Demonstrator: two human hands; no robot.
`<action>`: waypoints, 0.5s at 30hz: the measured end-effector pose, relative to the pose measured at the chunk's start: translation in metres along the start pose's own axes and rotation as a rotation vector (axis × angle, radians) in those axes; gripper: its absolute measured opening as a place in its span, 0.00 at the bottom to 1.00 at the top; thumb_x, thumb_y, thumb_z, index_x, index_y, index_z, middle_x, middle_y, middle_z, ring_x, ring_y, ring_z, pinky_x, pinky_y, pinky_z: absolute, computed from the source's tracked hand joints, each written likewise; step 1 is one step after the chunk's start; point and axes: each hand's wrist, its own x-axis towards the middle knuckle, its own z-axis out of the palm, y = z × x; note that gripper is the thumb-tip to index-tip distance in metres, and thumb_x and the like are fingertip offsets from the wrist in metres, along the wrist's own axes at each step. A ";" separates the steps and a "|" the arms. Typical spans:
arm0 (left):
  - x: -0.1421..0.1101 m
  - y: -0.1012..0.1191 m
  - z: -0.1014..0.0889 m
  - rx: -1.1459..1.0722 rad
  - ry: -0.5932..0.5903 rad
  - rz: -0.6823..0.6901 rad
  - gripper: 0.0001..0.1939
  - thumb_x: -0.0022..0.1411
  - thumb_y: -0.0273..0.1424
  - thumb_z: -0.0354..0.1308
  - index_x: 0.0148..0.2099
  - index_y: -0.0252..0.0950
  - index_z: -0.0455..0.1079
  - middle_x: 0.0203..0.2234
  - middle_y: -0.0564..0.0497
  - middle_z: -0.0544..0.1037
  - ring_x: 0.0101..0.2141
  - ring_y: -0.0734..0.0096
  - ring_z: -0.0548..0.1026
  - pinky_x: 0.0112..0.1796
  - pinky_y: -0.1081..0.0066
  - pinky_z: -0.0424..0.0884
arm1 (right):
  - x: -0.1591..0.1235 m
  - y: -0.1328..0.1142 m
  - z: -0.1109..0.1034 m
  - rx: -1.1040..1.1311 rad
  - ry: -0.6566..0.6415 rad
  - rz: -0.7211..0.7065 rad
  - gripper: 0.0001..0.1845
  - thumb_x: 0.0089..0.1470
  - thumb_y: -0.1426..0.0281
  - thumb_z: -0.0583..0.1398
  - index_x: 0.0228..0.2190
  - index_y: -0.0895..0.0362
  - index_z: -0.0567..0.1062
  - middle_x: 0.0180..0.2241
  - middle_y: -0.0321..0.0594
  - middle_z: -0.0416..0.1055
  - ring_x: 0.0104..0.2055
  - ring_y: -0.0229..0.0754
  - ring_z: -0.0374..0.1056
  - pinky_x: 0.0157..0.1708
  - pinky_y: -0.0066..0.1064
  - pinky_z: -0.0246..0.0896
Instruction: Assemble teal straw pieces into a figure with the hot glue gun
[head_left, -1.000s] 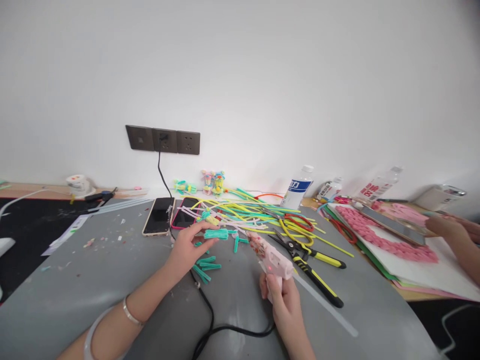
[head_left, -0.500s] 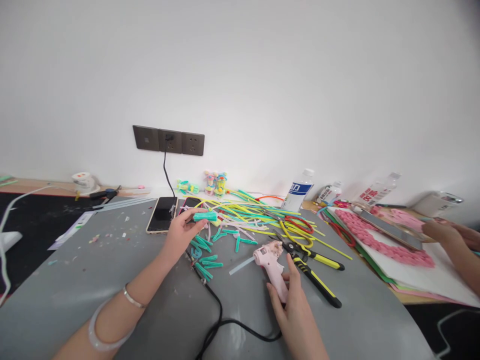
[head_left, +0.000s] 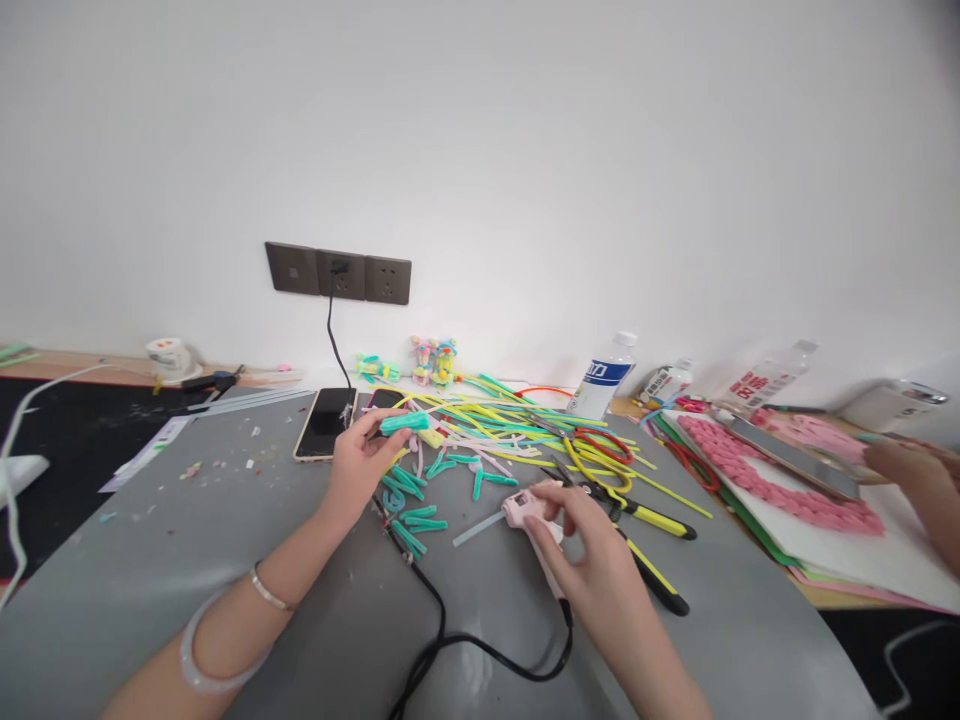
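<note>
My left hand (head_left: pixel 360 462) is closed, pinching a small teal and yellow bundle of pipe cleaners (head_left: pixel 405 423) between thumb and fingers. Below that hand lie several folded teal pipe cleaner pieces (head_left: pixel 424 521) on the grey table mat. My right hand (head_left: pixel 581 550) has its thumb and fingers around the upper body of a pale pink hot glue gun (head_left: pixel 521 510), which rests on the mat with its nozzle hidden by the fingers. A clear glue stick (head_left: pixel 478 530) pokes out of the gun's back. Partly behind the right hand are yellow-and-black pliers (head_left: pixel 660 580).
Long yellow, pink and green pipe cleaners (head_left: pixel 480 420) lie across the back, with red-and-yellow scissors (head_left: pixel 600 445) among them. A phone (head_left: pixel 325 425), small figures (head_left: pixel 433 362) and a bottle (head_left: pixel 604 375) stand near the wall. A black cord (head_left: pixel 480 650) crosses the front. Another person's hand (head_left: pixel 915 480) is at right.
My right hand has moved from the glue gun's handle up over its body, fingers now closed around it. My left hand still holds the pipe cleaner bundle, slightly shifted, with more yellow showing.
</note>
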 end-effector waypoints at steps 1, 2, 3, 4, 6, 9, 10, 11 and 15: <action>0.000 0.001 0.000 -0.001 0.024 0.005 0.20 0.55 0.44 0.67 0.43 0.34 0.77 0.37 0.46 0.83 0.36 0.62 0.81 0.35 0.69 0.80 | 0.012 -0.009 0.001 0.011 -0.085 -0.037 0.11 0.63 0.63 0.56 0.42 0.53 0.75 0.35 0.43 0.72 0.37 0.48 0.68 0.39 0.36 0.64; 0.000 0.002 0.000 0.000 0.046 0.010 0.20 0.55 0.43 0.67 0.43 0.34 0.76 0.37 0.46 0.83 0.36 0.63 0.81 0.35 0.69 0.80 | 0.024 -0.018 0.003 0.010 -0.150 -0.088 0.09 0.62 0.66 0.56 0.40 0.54 0.75 0.35 0.43 0.73 0.39 0.48 0.69 0.41 0.36 0.64; 0.000 0.002 -0.001 0.001 0.064 0.014 0.20 0.55 0.43 0.67 0.43 0.34 0.76 0.38 0.46 0.83 0.36 0.63 0.81 0.35 0.70 0.79 | 0.035 -0.027 0.008 -0.008 -0.238 -0.140 0.07 0.61 0.71 0.57 0.38 0.55 0.76 0.36 0.43 0.74 0.40 0.47 0.70 0.42 0.36 0.64; 0.001 0.003 -0.001 0.004 0.077 0.016 0.19 0.55 0.43 0.67 0.43 0.34 0.76 0.38 0.46 0.83 0.36 0.63 0.81 0.36 0.70 0.79 | 0.045 -0.036 0.014 -0.048 -0.317 -0.167 0.07 0.59 0.73 0.58 0.37 0.55 0.77 0.36 0.43 0.75 0.41 0.47 0.71 0.41 0.35 0.64; 0.002 0.003 -0.002 0.009 0.089 0.014 0.19 0.55 0.42 0.67 0.44 0.34 0.76 0.38 0.45 0.83 0.36 0.64 0.81 0.36 0.70 0.79 | 0.062 -0.052 0.031 -0.152 -0.441 -0.192 0.09 0.57 0.77 0.59 0.36 0.56 0.79 0.37 0.43 0.77 0.41 0.46 0.73 0.42 0.33 0.64; 0.003 0.003 -0.002 0.011 0.079 -0.002 0.18 0.56 0.41 0.66 0.44 0.34 0.76 0.38 0.46 0.83 0.34 0.65 0.80 0.33 0.71 0.79 | 0.073 -0.072 0.058 -0.353 -0.628 -0.188 0.09 0.58 0.77 0.59 0.34 0.59 0.80 0.36 0.47 0.80 0.42 0.47 0.76 0.41 0.32 0.66; 0.002 0.003 -0.002 0.003 0.073 -0.009 0.19 0.55 0.41 0.66 0.44 0.34 0.76 0.38 0.46 0.83 0.34 0.65 0.81 0.32 0.71 0.79 | 0.074 -0.078 0.066 -0.373 -0.641 -0.178 0.07 0.58 0.77 0.60 0.34 0.60 0.80 0.36 0.49 0.80 0.41 0.49 0.76 0.39 0.33 0.67; 0.002 0.004 -0.001 -0.009 0.066 -0.015 0.19 0.55 0.41 0.66 0.44 0.34 0.76 0.38 0.46 0.83 0.34 0.65 0.81 0.32 0.71 0.79 | 0.073 -0.082 0.074 -0.396 -0.645 -0.163 0.07 0.58 0.76 0.60 0.35 0.61 0.80 0.37 0.51 0.80 0.41 0.51 0.77 0.38 0.34 0.68; 0.001 0.004 -0.001 -0.044 0.031 -0.033 0.19 0.55 0.41 0.66 0.44 0.34 0.76 0.39 0.45 0.83 0.38 0.61 0.82 0.34 0.70 0.80 | 0.065 -0.093 0.095 -0.466 -0.634 -0.088 0.11 0.59 0.80 0.57 0.43 0.64 0.75 0.39 0.56 0.80 0.41 0.54 0.79 0.34 0.36 0.70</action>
